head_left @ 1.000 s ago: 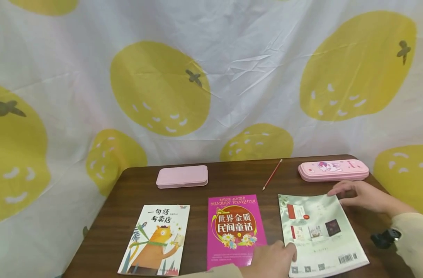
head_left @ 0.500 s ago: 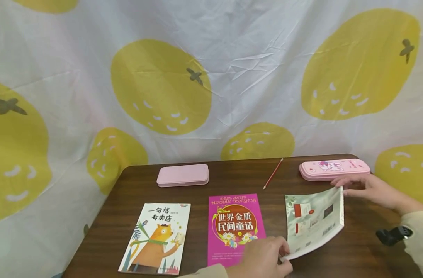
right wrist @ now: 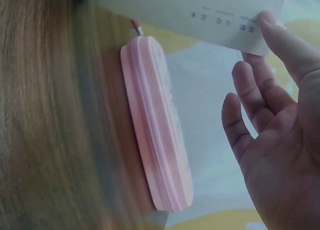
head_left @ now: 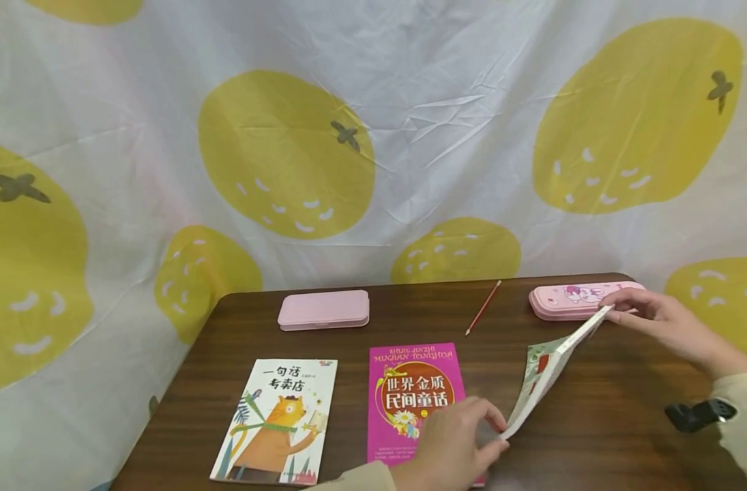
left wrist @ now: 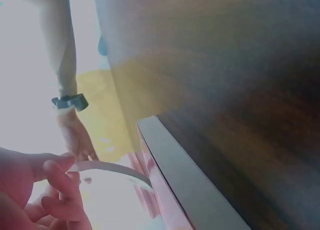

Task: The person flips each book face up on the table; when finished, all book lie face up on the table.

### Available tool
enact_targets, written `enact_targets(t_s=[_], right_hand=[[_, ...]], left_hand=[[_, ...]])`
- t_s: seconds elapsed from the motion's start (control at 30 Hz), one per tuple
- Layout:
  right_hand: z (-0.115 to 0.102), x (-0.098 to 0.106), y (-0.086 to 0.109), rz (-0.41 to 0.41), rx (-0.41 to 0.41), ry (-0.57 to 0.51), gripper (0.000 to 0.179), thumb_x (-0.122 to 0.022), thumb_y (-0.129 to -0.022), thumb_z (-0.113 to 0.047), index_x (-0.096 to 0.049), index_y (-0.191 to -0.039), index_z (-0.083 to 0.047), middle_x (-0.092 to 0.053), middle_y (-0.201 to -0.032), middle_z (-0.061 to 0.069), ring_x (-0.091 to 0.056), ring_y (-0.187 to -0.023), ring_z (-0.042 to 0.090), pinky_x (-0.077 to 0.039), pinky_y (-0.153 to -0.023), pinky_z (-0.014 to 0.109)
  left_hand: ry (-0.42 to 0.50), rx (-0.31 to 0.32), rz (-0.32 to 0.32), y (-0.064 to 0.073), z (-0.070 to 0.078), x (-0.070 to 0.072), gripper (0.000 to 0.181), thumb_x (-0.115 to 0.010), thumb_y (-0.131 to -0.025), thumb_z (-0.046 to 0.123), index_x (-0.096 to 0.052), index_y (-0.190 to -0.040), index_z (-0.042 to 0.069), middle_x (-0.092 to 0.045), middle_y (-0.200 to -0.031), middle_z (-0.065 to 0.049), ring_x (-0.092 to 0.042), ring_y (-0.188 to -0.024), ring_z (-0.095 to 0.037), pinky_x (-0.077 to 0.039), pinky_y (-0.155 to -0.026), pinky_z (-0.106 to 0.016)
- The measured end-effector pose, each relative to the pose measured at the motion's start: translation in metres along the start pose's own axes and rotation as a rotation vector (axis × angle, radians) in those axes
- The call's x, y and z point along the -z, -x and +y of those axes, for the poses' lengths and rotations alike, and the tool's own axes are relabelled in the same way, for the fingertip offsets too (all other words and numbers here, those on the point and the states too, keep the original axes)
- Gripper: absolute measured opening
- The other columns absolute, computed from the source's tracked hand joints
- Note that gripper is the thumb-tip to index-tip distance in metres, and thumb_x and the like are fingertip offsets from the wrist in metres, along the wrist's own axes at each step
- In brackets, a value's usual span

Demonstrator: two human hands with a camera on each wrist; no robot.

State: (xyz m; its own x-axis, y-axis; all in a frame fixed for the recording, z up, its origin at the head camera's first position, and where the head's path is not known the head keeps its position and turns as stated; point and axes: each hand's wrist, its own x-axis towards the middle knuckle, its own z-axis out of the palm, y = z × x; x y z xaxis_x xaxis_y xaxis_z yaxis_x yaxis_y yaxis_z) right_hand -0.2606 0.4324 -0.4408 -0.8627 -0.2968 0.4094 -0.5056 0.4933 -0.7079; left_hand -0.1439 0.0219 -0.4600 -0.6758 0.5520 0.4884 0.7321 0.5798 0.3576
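Observation:
A thin magazine (head_left: 548,382) with a green and white back cover is tilted up on edge at the right of the table in the head view, its page edges facing me. My left hand (head_left: 449,443) pinches its near corner between thumb and fingers, over the lower part of a magenta storybook (head_left: 382,409). The far corner is pinched by my right hand (head_left: 664,327), beside a pink pencil case (head_left: 557,303) with a rabbit picture. In the right wrist view, printed characters show on the raised magazine (right wrist: 215,20), and the thumb lies over its corner.
A white book with an orange cat (head_left: 275,423) lies at the left. Behind it sits a plain pink case (head_left: 324,310). A red pencil (head_left: 484,307) lies near the back edge. A lemon-print curtain (head_left: 434,170) hangs behind the table (head_left: 348,354).
The magazine lay flat with its back cover up; its right side has been lifted and it now stands steeply on edge. Both hands have come to grip its corners, the right one rising.

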Motion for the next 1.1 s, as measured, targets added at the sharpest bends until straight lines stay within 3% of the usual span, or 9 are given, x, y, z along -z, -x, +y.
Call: enact_targets(t_s=[0.17,0.4,0.6,0.77,0.9,1.1], right_hand=[[-0.008,-0.002,-0.003,0.054,-0.037,-0.001,0.023,-0.065,-0.094,0.011,-0.066,-0.114,-0.001,-0.07,-0.095,-0.01,-0.067,-0.084,0.003,-0.051,-0.074,0.014],[-0.009,0.001,-0.002,0.058,-0.034,-0.034,0.025,-0.063,-0.094,0.01,-0.068,-0.115,-0.003,-0.071,-0.097,-0.015,-0.065,-0.084,-0.003,-0.052,-0.073,0.013],[-0.01,0.001,-0.004,0.097,-0.101,0.003,0.023,-0.066,-0.096,0.004,-0.067,-0.117,-0.006,-0.069,-0.096,-0.016,-0.064,-0.083,-0.001,-0.05,-0.071,0.014],[-0.014,-0.002,-0.003,0.107,-0.132,0.058,0.023,-0.069,-0.095,0.001,-0.063,-0.117,-0.005,-0.066,-0.093,-0.012,-0.06,-0.079,0.003,-0.046,-0.067,0.017],[-0.019,-0.006,-0.004,0.12,-0.15,0.124,0.019,-0.071,-0.096,-0.006,-0.064,-0.114,-0.007,-0.061,-0.089,-0.01,-0.053,-0.076,0.007,-0.041,-0.061,0.024],[-0.018,-0.009,-0.003,0.036,-0.096,0.255,0.012,-0.072,-0.095,-0.006,-0.071,-0.103,-0.014,-0.054,-0.086,-0.006,-0.045,-0.073,0.009,-0.036,-0.06,0.026]], left_hand=[[0.028,0.018,0.017,0.001,0.0,-0.001,0.019,-0.084,-0.085,0.029,-0.068,-0.096,0.026,-0.073,-0.095,0.015,-0.067,-0.082,0.003,-0.04,-0.07,-0.006],[0.123,0.074,0.098,0.0,0.001,-0.001,0.025,-0.087,-0.082,0.025,-0.067,-0.097,0.024,-0.067,-0.077,0.013,-0.028,-0.054,0.016,-0.027,-0.053,-0.004],[0.188,0.11,0.125,-0.001,-0.001,-0.002,0.034,-0.086,-0.084,0.023,-0.058,-0.104,0.025,-0.072,-0.091,0.016,-0.028,-0.053,0.018,-0.028,-0.051,-0.006],[0.138,0.088,0.132,-0.002,-0.001,-0.003,0.028,-0.084,-0.085,0.025,-0.063,-0.103,0.027,-0.073,-0.091,0.016,-0.032,-0.057,0.015,-0.028,-0.054,-0.005],[0.12,0.12,0.084,-0.002,0.0,-0.004,0.027,-0.085,-0.085,0.028,-0.068,-0.106,0.028,-0.073,-0.091,0.018,-0.033,-0.059,0.016,-0.029,-0.057,-0.006],[0.169,0.245,-0.092,-0.002,0.001,-0.01,0.021,-0.084,-0.086,0.03,-0.072,-0.104,0.03,-0.072,-0.083,0.023,-0.042,-0.058,0.016,-0.033,-0.062,-0.01]])
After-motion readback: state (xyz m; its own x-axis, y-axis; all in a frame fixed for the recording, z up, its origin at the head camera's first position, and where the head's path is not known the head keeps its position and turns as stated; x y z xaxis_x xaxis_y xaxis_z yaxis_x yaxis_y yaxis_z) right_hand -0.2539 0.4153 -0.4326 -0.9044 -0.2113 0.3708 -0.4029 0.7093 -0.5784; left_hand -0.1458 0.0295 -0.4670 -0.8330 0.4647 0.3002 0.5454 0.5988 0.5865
